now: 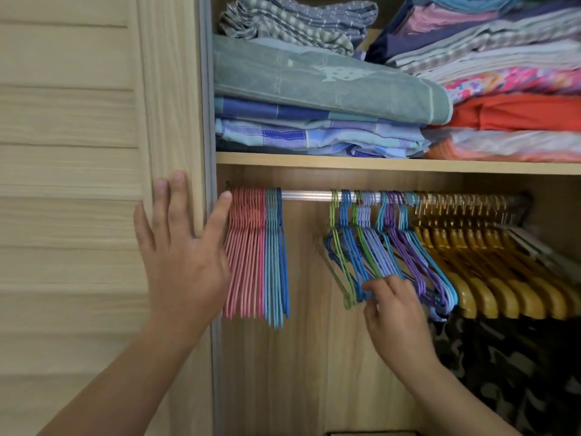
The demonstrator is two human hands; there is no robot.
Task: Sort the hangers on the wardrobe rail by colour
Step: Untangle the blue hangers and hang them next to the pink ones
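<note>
**Hands at the rail, hangers partly sorted**

Left hand [185, 247] was raised with fingers straight and spread, holding nothing; my thumb and outer fingers lay against the slatted wardrobe door [72, 184], and my forefinger tip touched the outermost of the pink hangers [246, 253]. Right hand [396, 313] reached in lower down, fingers curled into the bottom ends of the mixed hangers [371, 247], pinching a blue one; which one exactly I could not tell through the blur.

On the rail [305, 195], pink hangers sat packed at the left end, with light blue hangers [271, 256] and one dark blue hanger [283, 256] touching them. A bare stretch of rail followed, then the mixed bunch of green, blue, lilac, purple and light blue, swung out slantwise. Yellow wooden hangers [478, 278] filled the right side, just beside the mixed bunch.

Above, the shelf [314, 160] held folded linens [314, 99] in stacks. Camouflage fabric [503, 372] hung below the yellow hangers.
</note>
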